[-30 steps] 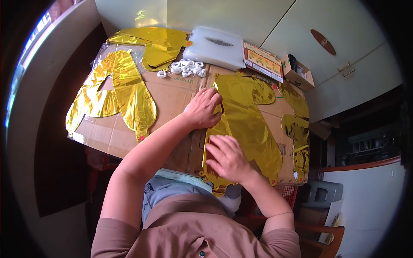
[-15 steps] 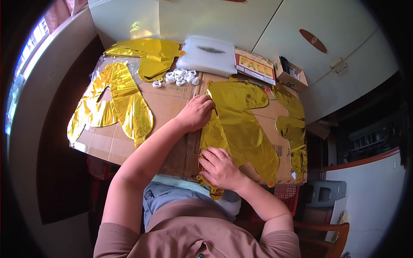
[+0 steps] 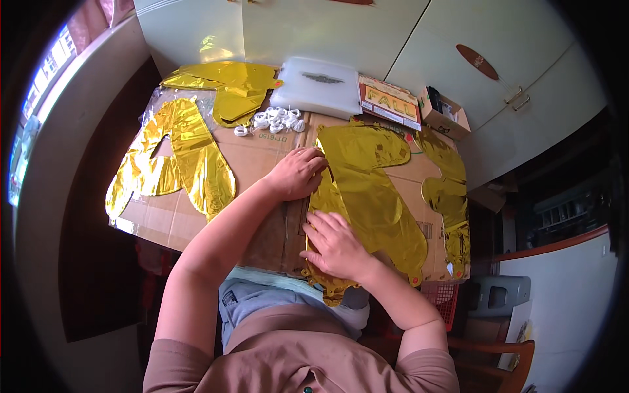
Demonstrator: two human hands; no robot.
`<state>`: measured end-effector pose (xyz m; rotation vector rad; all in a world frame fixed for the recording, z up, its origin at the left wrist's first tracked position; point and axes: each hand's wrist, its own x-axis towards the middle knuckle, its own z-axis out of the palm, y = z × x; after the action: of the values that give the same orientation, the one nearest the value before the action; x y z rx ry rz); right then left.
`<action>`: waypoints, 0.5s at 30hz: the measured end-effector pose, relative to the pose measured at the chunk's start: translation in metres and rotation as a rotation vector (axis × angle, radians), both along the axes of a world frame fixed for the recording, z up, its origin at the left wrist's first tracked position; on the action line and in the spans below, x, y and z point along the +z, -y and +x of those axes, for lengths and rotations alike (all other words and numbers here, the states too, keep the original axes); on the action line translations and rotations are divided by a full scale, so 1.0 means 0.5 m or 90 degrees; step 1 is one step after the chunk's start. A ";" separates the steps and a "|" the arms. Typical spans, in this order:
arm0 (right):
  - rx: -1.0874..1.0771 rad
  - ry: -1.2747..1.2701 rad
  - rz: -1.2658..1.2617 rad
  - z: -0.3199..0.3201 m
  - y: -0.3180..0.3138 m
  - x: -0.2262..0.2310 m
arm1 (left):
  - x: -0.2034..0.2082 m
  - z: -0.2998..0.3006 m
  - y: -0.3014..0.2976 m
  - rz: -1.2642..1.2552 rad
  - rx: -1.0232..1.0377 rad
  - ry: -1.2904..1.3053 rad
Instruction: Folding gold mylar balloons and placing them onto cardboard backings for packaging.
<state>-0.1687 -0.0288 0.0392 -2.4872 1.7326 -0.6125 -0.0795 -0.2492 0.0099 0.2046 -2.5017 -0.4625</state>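
Observation:
Flat gold foil balloons lie on the cardboard-covered table. My left hand (image 3: 300, 173) is curled at the left edge of a large foil balloon (image 3: 373, 190) in front of me, its fingertips closed on the foil. Lower down on that same balloon, my right hand (image 3: 337, 245) rests with its fingers stretched out. Some crumpled foil hangs over the front table edge below it. An A-shaped foil balloon (image 3: 187, 144) lies at the left, and another gold foil balloon (image 3: 239, 95) is behind it. At the right edge is one more foil balloon (image 3: 442, 196).
Several small white ribbon coils (image 3: 278, 119) sit at the back middle of the cardboard (image 3: 262, 147). Behind them are a translucent white case (image 3: 314, 95), a printed flat packet (image 3: 390, 103) and a small open carton (image 3: 445, 114). A wooden chair (image 3: 504, 367) stands at the lower right.
My right hand has slid slightly up and to the right along the foil. The left hand keeps its place at the balloon's edge, its fingers a little lower.

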 end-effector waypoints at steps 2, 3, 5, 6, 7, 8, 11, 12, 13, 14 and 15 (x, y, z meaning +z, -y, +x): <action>0.000 -0.001 -0.001 0.010 -0.009 -0.003 | 0.003 0.003 0.000 0.019 -0.008 0.021; -0.002 0.000 0.001 0.015 -0.015 -0.004 | 0.003 0.003 0.000 0.018 -0.005 0.020; 0.000 0.004 0.006 0.023 -0.027 -0.005 | 0.003 0.002 -0.001 0.017 0.000 0.017; -0.003 0.005 0.005 0.023 -0.030 -0.006 | 0.004 -0.002 -0.005 0.019 0.014 0.026; -0.005 0.007 0.004 0.024 -0.032 -0.008 | 0.006 -0.006 -0.010 0.020 0.027 0.035; -0.009 0.008 0.003 0.025 -0.034 -0.009 | 0.007 -0.010 -0.015 0.021 0.040 0.044; -0.013 0.009 -0.008 0.031 -0.032 -0.007 | -0.014 -0.020 -0.023 -0.030 0.071 -0.003; -0.007 0.017 -0.004 0.028 -0.034 -0.006 | -0.011 -0.025 -0.032 -0.033 0.087 -0.003; -0.001 0.024 0.000 0.025 -0.037 -0.006 | -0.008 -0.028 -0.044 -0.036 0.103 -0.003; 0.005 0.031 0.004 0.019 -0.040 -0.004 | -0.005 -0.033 -0.052 -0.038 0.119 -0.003; 0.038 0.071 -0.007 0.013 -0.043 -0.001 | -0.006 -0.033 -0.052 -0.040 0.117 0.000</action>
<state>-0.1625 -0.0075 0.0387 -2.4505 1.6148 -0.7434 -0.0958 -0.2232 0.0067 0.4049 -2.4651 -0.3083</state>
